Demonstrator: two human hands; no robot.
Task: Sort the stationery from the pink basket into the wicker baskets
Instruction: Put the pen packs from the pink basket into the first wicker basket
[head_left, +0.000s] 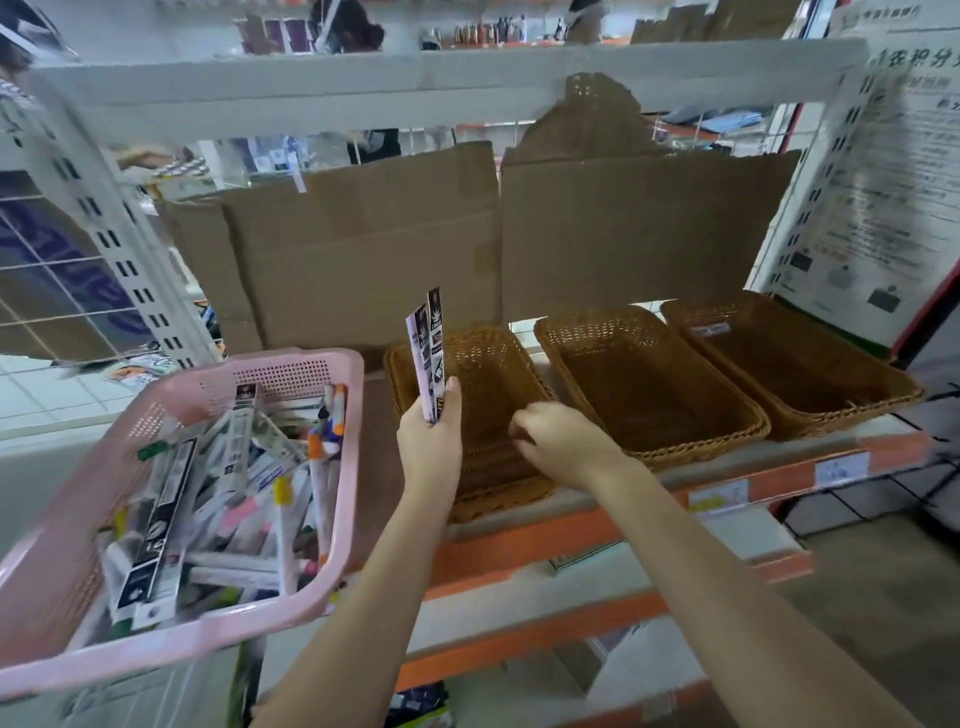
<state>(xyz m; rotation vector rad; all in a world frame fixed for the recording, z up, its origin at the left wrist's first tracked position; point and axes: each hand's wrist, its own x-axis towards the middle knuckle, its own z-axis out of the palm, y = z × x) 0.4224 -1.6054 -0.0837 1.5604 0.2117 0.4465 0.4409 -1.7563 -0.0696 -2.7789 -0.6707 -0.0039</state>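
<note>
Store shelving carries three wicker baskets, and over the leftmost wicker basket (483, 395) the left hand (431, 431) pinches upright narrow packs (428, 353) while the right hand (558, 441), fingers curled at three o'clock, holds nothing; a loose pinch could drop them outside.

Single head-worn view, wide-angle; looks forward and down from close above a shop shelf (727, 457); both forearms reach in from the bottom edge; straight lines bow toward the frame edges; no second view to overlap with.
</note>
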